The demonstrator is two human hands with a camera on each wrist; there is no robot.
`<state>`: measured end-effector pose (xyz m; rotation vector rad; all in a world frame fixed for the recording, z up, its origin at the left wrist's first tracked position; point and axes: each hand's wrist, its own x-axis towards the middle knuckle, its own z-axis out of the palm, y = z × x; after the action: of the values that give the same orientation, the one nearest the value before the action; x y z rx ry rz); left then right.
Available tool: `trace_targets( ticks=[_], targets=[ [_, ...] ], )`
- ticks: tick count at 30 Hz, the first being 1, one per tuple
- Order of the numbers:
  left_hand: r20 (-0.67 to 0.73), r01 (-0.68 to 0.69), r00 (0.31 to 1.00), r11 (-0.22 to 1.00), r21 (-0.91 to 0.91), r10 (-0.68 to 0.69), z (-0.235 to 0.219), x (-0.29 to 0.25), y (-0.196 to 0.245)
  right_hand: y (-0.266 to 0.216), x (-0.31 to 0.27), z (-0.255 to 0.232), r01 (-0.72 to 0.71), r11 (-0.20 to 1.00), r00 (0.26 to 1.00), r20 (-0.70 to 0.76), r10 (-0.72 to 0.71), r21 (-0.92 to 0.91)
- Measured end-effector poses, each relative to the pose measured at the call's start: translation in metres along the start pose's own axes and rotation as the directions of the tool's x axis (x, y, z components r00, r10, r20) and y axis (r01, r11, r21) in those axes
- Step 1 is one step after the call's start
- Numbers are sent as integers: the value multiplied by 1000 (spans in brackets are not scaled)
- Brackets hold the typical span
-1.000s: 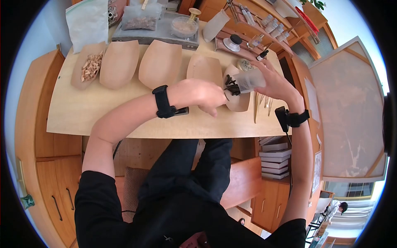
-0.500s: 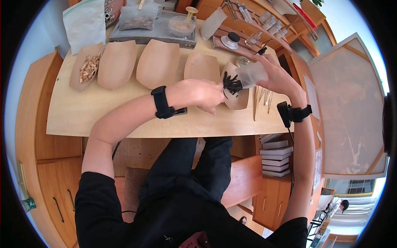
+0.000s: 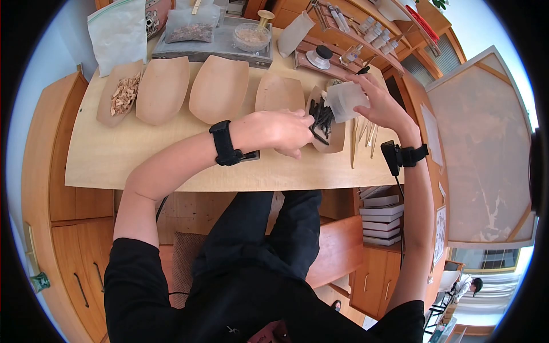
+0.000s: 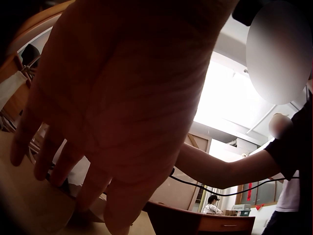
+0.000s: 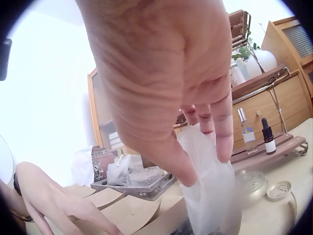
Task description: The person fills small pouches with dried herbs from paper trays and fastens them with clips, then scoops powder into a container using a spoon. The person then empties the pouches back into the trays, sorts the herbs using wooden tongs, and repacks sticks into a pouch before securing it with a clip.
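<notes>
My right hand [image 3: 380, 103] grips a translucent white bag [image 3: 344, 102], thumb on one side and fingers on the other. The bag is tilted, its mouth low over the rightmost paper tray [image 3: 331, 144]. A heap of black strips [image 3: 323, 117] lies in that tray, right at the bag's mouth. From the left, my left hand [image 3: 280, 130] reaches to the tray's near-left rim, its fingertips beside the black strips. In the left wrist view its fingers [image 4: 58, 161] are spread and nearly straight, with the palm toward the camera.
Several more paper trays [image 3: 219, 88] stand in a row to the left; the leftmost holds wood chips [image 3: 124, 94]. Behind them is a grey tray [image 3: 223, 60] with a bag and a round dish. Thin tools [image 3: 365, 137] lie right of the black strips; a dropper bottle [image 5: 268, 136] stands beyond.
More black strips have come out of the bag and spread in the tray. The bag has been tipped and shifted slightly; the left hand has stayed at the tray's rim.
</notes>
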<state>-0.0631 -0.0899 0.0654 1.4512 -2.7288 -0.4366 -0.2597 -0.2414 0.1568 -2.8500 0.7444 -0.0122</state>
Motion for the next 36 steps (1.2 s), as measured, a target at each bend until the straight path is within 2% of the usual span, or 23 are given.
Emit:
trace_targets(
  ticks=[7, 10, 24, 36],
  targets=[
    [-10, -13, 1000, 1000, -3, 13, 0, -1, -2, 2, -4, 1, 25, 999, 999, 22, -26, 23],
    [1, -18, 1000, 1000, -3, 18, -1, -1, -2, -4, -7, -3, -40, 997, 998, 54, 37, 64],
    [46, -2, 999, 1000, -10, 3, -3, -1, -1, -8, -16, -15, -28, 996, 996, -76, 35, 87],
    [41, -10, 999, 1000, -15, 11, -3, 0, -3, 2, -12, -13, -26, 997, 996, -87, 32, 68]
  ],
)
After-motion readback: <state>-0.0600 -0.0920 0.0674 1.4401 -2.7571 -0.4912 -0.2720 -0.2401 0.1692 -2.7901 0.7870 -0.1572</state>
